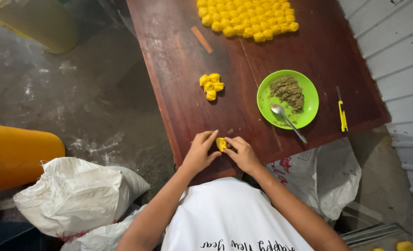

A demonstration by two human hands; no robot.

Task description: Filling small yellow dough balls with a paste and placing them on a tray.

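Observation:
A small yellow dough piece [221, 143] is pinched between my left hand [199, 152] and my right hand [241, 154], just above the near edge of the dark wooden table [183, 88]. Both hands' fingertips close on it from either side. A green plate [267, 100] with brownish-green filling [287, 91] and a metal spoon [287, 121] lies to the right of my hands. Several shaped yellow pieces [211, 85] sit in a small cluster further up the table. At the far edge lies a large batch of yellow pieces [246, 17] in rows.
A yellow-handled tool [342, 114] lies at the table's right edge, a thin wooden stick [201, 39] near the middle. White sacks [76, 195] and a yellow drum [16, 155] stand on the floor at left; another sack [332, 172] sits at right, by a white wall [397, 51].

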